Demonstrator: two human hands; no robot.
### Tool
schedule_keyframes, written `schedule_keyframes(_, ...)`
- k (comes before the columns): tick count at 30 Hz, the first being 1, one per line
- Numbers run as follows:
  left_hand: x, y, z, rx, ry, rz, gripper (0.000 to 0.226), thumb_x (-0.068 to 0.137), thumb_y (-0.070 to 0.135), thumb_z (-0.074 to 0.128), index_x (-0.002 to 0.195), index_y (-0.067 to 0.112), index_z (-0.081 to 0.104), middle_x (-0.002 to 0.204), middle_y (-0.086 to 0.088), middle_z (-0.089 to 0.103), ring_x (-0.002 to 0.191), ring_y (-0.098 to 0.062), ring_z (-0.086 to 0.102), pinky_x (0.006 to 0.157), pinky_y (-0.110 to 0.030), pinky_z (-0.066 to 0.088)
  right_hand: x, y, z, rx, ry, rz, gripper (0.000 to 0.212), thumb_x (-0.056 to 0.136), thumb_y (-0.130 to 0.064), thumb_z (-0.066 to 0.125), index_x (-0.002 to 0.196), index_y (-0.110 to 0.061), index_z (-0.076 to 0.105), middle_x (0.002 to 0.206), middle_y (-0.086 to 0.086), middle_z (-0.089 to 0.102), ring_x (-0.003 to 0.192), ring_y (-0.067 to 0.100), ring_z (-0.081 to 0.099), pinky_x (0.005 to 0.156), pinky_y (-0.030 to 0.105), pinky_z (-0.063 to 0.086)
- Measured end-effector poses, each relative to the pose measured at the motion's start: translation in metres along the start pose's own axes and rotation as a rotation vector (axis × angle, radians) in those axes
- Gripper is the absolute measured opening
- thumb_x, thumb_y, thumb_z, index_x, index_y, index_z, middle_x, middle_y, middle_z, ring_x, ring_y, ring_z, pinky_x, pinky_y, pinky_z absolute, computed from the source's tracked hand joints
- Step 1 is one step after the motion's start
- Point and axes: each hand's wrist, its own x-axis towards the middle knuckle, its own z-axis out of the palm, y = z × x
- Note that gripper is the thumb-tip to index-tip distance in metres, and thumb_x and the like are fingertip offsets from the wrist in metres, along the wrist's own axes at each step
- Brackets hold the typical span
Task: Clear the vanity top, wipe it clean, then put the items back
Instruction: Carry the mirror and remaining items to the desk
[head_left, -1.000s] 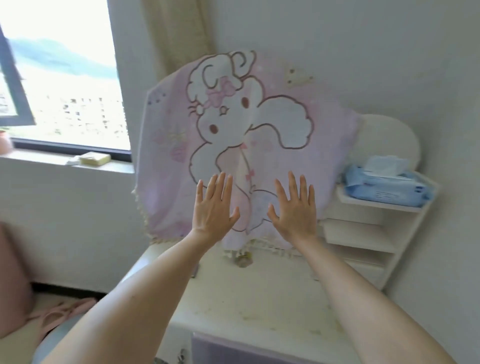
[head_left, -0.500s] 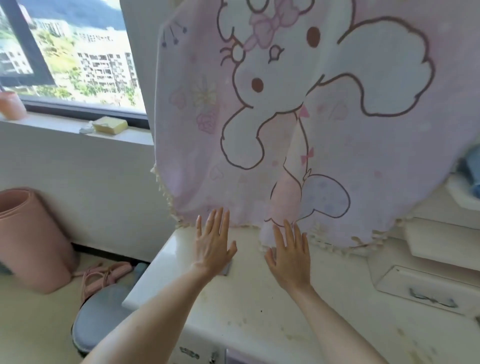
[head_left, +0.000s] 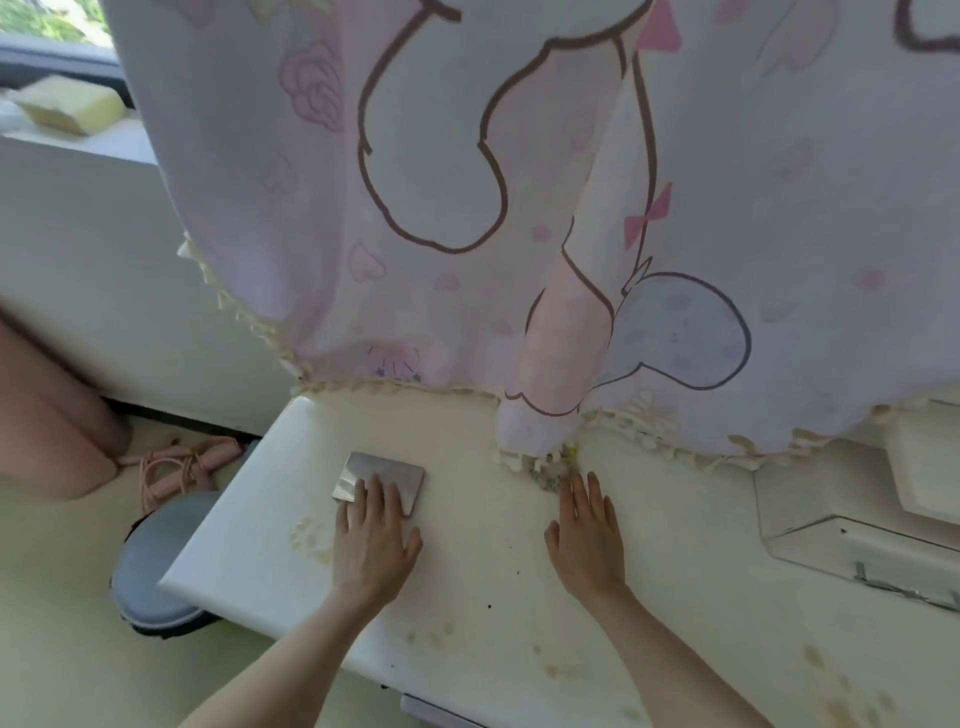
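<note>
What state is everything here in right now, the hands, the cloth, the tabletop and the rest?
Left hand: open, flat, fingertips on the metal plate.
Right hand: open, flat on the top, fingertips at the small object.
Metal plate: lying flat, partly covered.
Small object: half hidden under the fringe, unclear.
Pink cloth: hanging, fringe touching the top.
Vanity top: stained, not yet wiped.
Drawer: shut.

no readable text, no labels, brands, numbers or signs anywhere, pink cloth (head_left: 519, 182) hanging over the back edge of the vanity top (head_left: 478, 597) bears only a cartoon drawing, no lettering
</note>
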Motion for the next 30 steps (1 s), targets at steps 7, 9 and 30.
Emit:
schedule_keyframes(7, 0.001, 0.003, 0.014, 0.027, -0.055, -0.027, 0.069, 0.075, 0.042, 0.033, 0.117, -0.006, 0.061, 0.124, -0.023, 0.058, 0.114, -0.038, 0.056, 0.086, -0.053, 0.048, 0.024, 0.006, 0.022, 0.024, 0.003, -0.066, 0.062, 0.06, -0.016, 0.079, 0.118, -0.002, 0.062, 0.121, 0.014, 0.063, 0.113, 0.035, 0.059, 0.086, 0.052, 0.05)
schedule_keyframes(9, 0.0, 0.007, 0.015, 0.014, -0.046, -0.027, 0.069, 0.076, 0.042, 0.033, 0.116, -0.006, 0.061, 0.123, -0.024, 0.058, 0.113, -0.039, 0.056, 0.086, -0.053, 0.048, 0.021, 0.004, 0.022, 0.025, 0.0, -0.064, 0.063, 0.057, -0.017, 0.081, 0.115, -0.005, 0.064, 0.116, 0.012, 0.065, 0.108, 0.034, 0.061, 0.084, 0.05, 0.052)
schedule_keyframes(30, -0.034, 0.054, 0.027, 0.042, -0.011, 0.456, 0.061, 0.076, 0.044, 0.039, 0.119, 0.008, 0.062, 0.127, -0.008, 0.06, 0.12, -0.026, 0.052, 0.106, -0.047, 0.017, -0.016, 0.019, 0.02, 0.095, 0.146, -0.096, 0.052, 0.049, -0.02, 0.074, 0.097, -0.011, 0.057, 0.131, 0.016, 0.052, 0.126, 0.034, 0.036, 0.093, 0.045, 0.039)
